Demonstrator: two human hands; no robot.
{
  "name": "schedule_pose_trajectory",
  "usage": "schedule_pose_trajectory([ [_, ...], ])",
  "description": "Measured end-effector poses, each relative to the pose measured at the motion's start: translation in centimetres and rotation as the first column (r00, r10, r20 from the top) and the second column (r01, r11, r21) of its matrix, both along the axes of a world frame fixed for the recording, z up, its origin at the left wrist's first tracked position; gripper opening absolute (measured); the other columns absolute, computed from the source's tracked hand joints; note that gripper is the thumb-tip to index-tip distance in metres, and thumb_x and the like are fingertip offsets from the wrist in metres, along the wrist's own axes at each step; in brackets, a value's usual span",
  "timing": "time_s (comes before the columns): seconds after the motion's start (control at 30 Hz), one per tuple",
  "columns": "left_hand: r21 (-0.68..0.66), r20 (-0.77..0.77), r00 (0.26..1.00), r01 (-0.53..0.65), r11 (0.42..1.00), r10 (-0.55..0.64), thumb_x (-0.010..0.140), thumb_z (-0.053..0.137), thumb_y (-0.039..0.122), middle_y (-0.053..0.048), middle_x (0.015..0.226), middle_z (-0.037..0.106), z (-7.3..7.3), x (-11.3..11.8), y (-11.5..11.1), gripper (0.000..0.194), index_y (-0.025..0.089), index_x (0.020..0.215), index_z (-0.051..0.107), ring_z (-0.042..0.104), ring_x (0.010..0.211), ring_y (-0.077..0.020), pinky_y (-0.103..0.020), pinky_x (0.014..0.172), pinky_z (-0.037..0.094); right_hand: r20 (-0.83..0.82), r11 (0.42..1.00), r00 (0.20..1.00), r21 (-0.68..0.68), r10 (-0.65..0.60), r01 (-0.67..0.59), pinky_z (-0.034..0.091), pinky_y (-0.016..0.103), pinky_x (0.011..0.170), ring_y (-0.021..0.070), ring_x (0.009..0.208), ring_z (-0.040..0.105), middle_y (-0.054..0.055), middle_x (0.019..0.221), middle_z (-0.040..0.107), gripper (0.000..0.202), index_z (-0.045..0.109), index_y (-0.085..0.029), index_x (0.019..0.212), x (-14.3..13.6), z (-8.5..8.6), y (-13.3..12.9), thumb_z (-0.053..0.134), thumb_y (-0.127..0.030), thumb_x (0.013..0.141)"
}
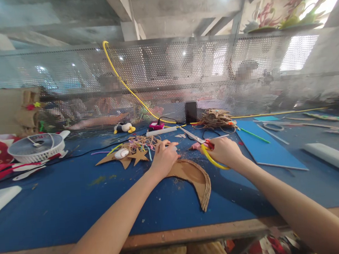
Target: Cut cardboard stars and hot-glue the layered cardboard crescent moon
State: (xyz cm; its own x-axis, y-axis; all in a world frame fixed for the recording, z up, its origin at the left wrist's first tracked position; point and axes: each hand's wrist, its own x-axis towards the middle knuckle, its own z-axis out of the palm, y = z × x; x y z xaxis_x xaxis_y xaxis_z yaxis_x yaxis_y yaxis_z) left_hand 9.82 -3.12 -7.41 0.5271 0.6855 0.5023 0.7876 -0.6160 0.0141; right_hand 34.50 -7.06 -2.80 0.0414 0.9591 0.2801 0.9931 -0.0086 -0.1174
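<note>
A crescent-shaped cardboard piece (202,179) with a layered raised rim lies on the blue table (129,208). My left hand (165,156) is at the crescent's upper left end, fingers bent and partly closed; what they pinch, if anything, is too small to make out. To the right, my right hand (225,150) grips scissors (211,157) with yellow and red handles. Their blades are parted and point up and left, just beyond the left hand. Cardboard stars (138,156) and tangled twine (143,142) sit left of my left hand.
A white fan (37,148) stands at the left. Stacked cardboard scraps (217,119) lie behind the right hand, beside a blue board (269,146). A white foam block (335,159) is at the right. Perforated metal mesh (165,72) rises behind the table, with people beyond it.
</note>
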Motion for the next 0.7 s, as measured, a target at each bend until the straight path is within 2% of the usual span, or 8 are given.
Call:
schedule_pose_trajectory([
  [0.1,0.063,0.102,0.994,0.019,0.998,-0.025,0.098,0.057,0.028,-0.004,0.136,0.065,0.8,0.8,-1.5,0.027,0.021,0.081,0.077,0.044,0.127,-0.0308,-0.054,0.114,0.03,-0.018,0.999,0.999,0.013,-0.033,0.033,0.029,0.031,0.055,0.0247,0.067,0.063,0.013,0.075,0.071,0.057,0.066,-0.021,0.068,0.6,0.2,0.4,0.043,-0.069,0.088],
  [0.17,0.053,0.223,0.971,0.074,0.996,-0.084,0.099,0.054,0.031,-0.004,0.13,0.068,1.6,2.3,-4.0,0.031,0.021,0.079,0.076,0.044,0.124,-0.0304,-0.053,0.112,0.034,-0.081,0.998,0.995,0.028,-0.058,0.061,0.029,0.031,0.055,0.0236,0.065,0.061,0.012,0.072,0.07,0.059,0.063,-0.021,0.063,1.3,0.5,0.8,0.044,-0.072,0.086],
  [0.23,-0.037,0.251,0.938,0.257,0.966,-0.24,0.101,0.05,0.036,-0.004,0.129,0.068,2.4,4.3,-7.2,0.034,0.021,0.085,0.076,0.048,0.118,-0.0277,-0.048,0.109,0.039,-0.173,0.995,0.982,0.052,-0.074,0.084,0.029,0.03,0.055,0.0219,0.063,0.057,0.011,0.067,0.068,0.061,0.059,-0.021,0.058,2.0,0.7,1.2,0.046,-0.076,0.083],
  [0.3,-0.132,0.188,0.894,0.433,0.892,-0.406,0.102,0.046,0.045,-0.005,0.14,0.062,2.9,6.2,-10.1,0.039,0.023,0.099,0.077,0.046,0.123,-0.0297,-0.05,0.109,0.041,-0.243,0.993,0.967,0.076,-0.073,0.095,0.03,0.03,0.055,0.0199,0.061,0.054,0.01,0.063,0.065,0.063,0.056,-0.021,0.055,2.6,0.8,1.6,0.046,-0.078,0.081],
  [0.37,-0.161,0.13,0.88,0.473,0.866,-0.456,0.098,0.044,0.06,-0.014,0.151,0.05,3.2,7.3,-11.7,0.056,0.017,0.123,0.071,0.042,0.131,-0.0371,-0.058,0.111,0.038,-0.262,0.993,0.963,0.087,-0.059,0.085,0.03,0.029,0.054,0.0181,0.059,0.051,0.007,0.059,0.062,0.065,0.054,-0.021,0.054,2.9,0.6,1.9,0.044,-0.079,0.082],
  [0.43,-0.19,0.152,0.893,0.446,0.874,-0.423,0.098,0.045,0.057,-0.014,0.153,0.048,3.4,7.4,-11.6,0.054,0.018,0.125,0.069,0.04,0.134,-0.0373,-0.059,0.113,0.037,-0.274,0.995,0.961,0.085,-0.036,0.061,0.03,0.028,0.053,0.0167,0.058,0.05,0.006,0.056,0.059,0.067,0.054,-0.021,0.053,2.8,0.4,2.0,0.042,-0.08,0.082],
  [0.57,-0.204,0.28,0.929,0.304,0.931,-0.242,0.094,0.06,0.04,-0.008,0.146,0.055,3.3,5.4,-8.2,0.028,0.022,0.109,0.076,0.041,0.133,-0.0331,-0.054,0.116,0.035,-0.281,0.998,0.959,0.062,0.028,-0.01,0.029,0.028,0.052,0.0169,0.056,0.05,0.004,0.053,0.058,0.068,0.055,-0.021,0.055,1.6,-0.1,1.7,0.041,-0.081,0.082],
  [0.7,-0.251,0.402,0.915,0.148,0.957,-0.036,0.096,0.055,0.045,-0.006,0.134,0.062,2.6,2.6,-4.7,0.03,0.026,0.107,0.076,0.047,0.128,-0.0298,-0.051,0.115,0.036,-0.277,0.994,0.955,0.055,0.104,-0.093,0.03,0.028,0.053,0.0185,0.059,0.054,0.005,0.061,0.065,0.062,0.059,-0.022,0.059,-0.5,-0.3,0.5,0.046,-0.078,0.082],
])
